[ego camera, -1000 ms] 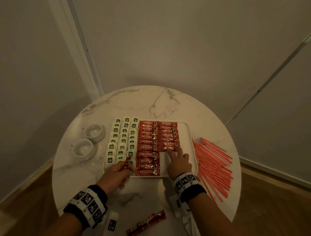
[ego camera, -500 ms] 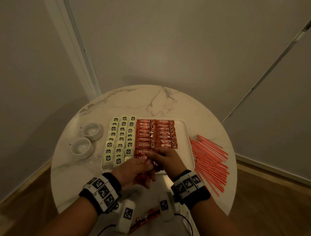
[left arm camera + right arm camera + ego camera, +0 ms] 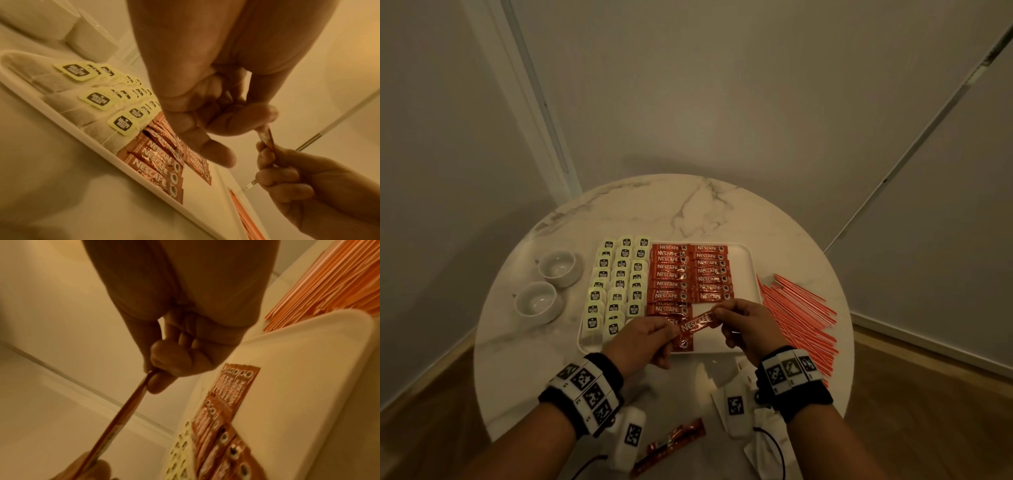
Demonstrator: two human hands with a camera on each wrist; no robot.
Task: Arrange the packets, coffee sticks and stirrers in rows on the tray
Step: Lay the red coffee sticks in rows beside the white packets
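Observation:
A white tray (image 3: 751,270) on the round marble table holds three columns of tea-bag packets (image 3: 616,284) and two columns of red coffee sticks (image 3: 690,274). Above the tray's near edge both hands hold one red coffee stick (image 3: 695,323) (image 3: 266,138) (image 3: 121,417) stretched between them. My left hand (image 3: 650,337) pinches its left end; my right hand (image 3: 743,320) pinches its right end. Red stirrers (image 3: 798,318) lie in a loose pile on the table right of the tray.
Two white cups (image 3: 558,267) (image 3: 537,303) stand left of the tray. A loose coffee stick (image 3: 674,442) and white paper packets (image 3: 763,431) lie at the table's near edge. Walls close in behind the table (image 3: 688,212).
My right hand left the right column of sticks and met the left hand over the tray's front. Both hands now hold one coffee stick stretched out between them.

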